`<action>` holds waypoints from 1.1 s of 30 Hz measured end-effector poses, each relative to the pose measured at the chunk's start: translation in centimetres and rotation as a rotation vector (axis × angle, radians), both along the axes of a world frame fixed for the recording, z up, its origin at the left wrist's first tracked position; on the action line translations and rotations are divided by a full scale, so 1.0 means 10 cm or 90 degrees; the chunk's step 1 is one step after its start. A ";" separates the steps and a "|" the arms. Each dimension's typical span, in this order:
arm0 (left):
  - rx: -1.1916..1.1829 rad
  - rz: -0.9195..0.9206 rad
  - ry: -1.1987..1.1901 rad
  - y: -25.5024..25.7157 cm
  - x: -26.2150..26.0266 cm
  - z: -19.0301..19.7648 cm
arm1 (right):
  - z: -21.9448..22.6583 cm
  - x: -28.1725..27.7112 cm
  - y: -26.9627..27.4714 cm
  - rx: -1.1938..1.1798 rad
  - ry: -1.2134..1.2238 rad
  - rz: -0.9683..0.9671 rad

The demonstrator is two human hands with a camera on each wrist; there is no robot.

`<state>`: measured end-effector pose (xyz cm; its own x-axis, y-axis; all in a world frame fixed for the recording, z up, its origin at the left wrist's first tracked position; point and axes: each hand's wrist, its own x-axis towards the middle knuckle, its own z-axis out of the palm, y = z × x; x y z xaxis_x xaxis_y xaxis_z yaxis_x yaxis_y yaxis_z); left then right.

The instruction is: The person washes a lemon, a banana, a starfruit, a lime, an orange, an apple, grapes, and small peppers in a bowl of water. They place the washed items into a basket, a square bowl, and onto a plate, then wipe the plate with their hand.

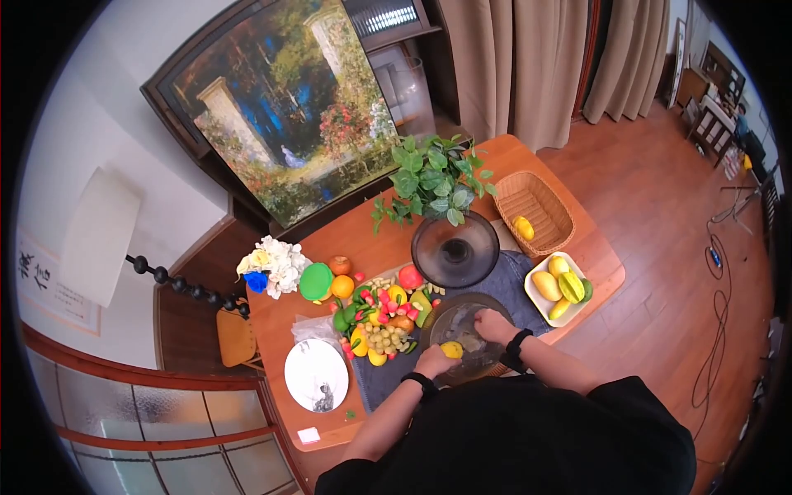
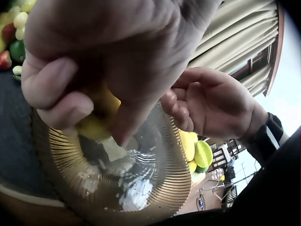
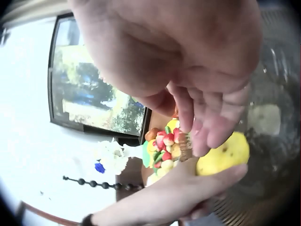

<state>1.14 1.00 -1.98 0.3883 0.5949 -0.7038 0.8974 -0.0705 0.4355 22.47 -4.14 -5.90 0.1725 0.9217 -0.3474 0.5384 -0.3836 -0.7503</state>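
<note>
A yellow fruit with small dark spots [image 3: 225, 155] is gripped in the left hand [image 1: 432, 361], thumb and fingers round it, over a ribbed glass bowl [image 2: 160, 188]. Water and a pale piece [image 3: 264, 119] show in the bowl. Over the bowl's other side hangs the right hand [image 1: 494, 327], its fingers loosely bent with nothing held; in the right wrist view its fingertips are near the fruit, and whether they touch it I cannot tell.
Mixed fruit [image 1: 386, 322] lies left of the bowl. Behind it stands a dark glass dish [image 1: 455, 247] near a leafy plant [image 1: 437, 177]. A wicker basket [image 1: 535, 210] and a fruit tray [image 1: 540, 312] are at the right, a white plate [image 1: 309, 375] at the left.
</note>
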 end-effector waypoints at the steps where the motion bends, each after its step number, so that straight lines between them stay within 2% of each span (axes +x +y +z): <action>1: -0.025 -0.035 0.018 0.01 0.00 0.01 | -0.05 0.01 0.00 0.056 -0.196 -0.002; 2: -0.024 -0.035 0.018 0.01 -0.01 -0.01 | -0.10 0.03 0.01 0.058 -0.196 -0.003; 4: 0.023 -0.034 -0.020 -0.04 -0.02 -0.04 | -0.14 0.05 0.00 -0.062 -0.163 0.030; 5: 0.022 -0.034 -0.021 -0.05 -0.02 -0.06 | -0.12 0.04 -0.01 -0.063 -0.164 0.029; 7: 0.028 -0.059 -0.008 -0.04 -0.02 -0.07 | -0.05 -0.03 -0.01 -0.219 0.554 -0.153; 8: 0.028 -0.059 -0.009 -0.04 -0.01 -0.06 | 0.06 -0.05 0.00 -0.219 0.552 -0.154; 10: 0.012 -0.055 -0.053 -0.03 -0.01 -0.07 | 0.23 -0.08 0.02 -0.259 0.687 -0.028; 11: 0.011 -0.055 -0.053 -0.02 -0.01 -0.13 | 0.27 -0.11 0.02 -0.260 0.686 -0.029; 13: 0.034 -0.039 -0.150 0.00 0.00 -0.25 | 0.34 -0.15 0.00 0.002 0.148 0.113; 14: 0.033 -0.040 -0.150 0.02 0.04 -0.13 | 0.24 -0.17 -0.03 0.002 0.149 0.113; 16: -0.312 0.086 -0.220 0.12 0.15 0.14 | 0.06 -0.22 -0.07 0.162 -0.117 0.124; 17: -0.312 0.086 -0.220 0.14 0.17 0.19 | 0.26 -0.22 -0.04 0.162 -0.116 0.123; 19: -0.290 0.071 -0.272 0.17 0.18 0.28 | 0.60 -0.20 0.02 -0.273 0.365 -0.081; 20: -0.290 0.071 -0.271 0.17 0.19 0.33 | 0.49 -0.17 0.04 -0.274 0.365 -0.080; 21: -0.216 0.010 -0.277 0.16 0.20 0.37 | 0.31 -0.13 0.08 -0.324 0.384 -0.061; 22: -0.141 -0.051 -0.283 0.15 0.20 0.39 | 0.33 -0.13 0.11 -0.374 0.402 -0.041; 23: -0.141 -0.050 -0.282 0.15 0.18 0.31 | 0.35 -0.14 0.11 -0.374 0.402 -0.041; 25: 0.039 -0.146 -0.227 0.12 0.15 0.15 | 0.43 -0.15 0.14 -0.390 0.346 0.004; 26: 0.037 -0.147 -0.226 0.08 0.15 0.11 | 0.44 -0.17 0.15 -0.391 0.348 0.003; 28: 0.301 -0.132 -0.191 -0.03 0.12 0.10 | 0.49 -0.23 0.15 -0.304 0.218 0.007; 29: 0.297 -0.132 -0.189 -0.04 0.12 0.13 | 0.65 -0.21 0.13 -0.284 0.210 0.025; 30: 0.235 -0.132 -0.191 0.00 0.14 0.16 | 0.54 -0.21 0.11 -0.288 0.213 0.024; 31: 0.172 -0.131 -0.193 0.03 0.16 0.21 | 0.35 -0.20 0.08 -0.102 0.094 0.089; 32: 0.166 -0.130 -0.191 0.06 0.15 0.22 | 0.37 -0.23 0.05 0.084 -0.024 0.154; 33: 0.129 -0.137 -0.224 0.10 0.14 0.23 | 0.39 -0.21 0.06 -0.018 0.040 0.111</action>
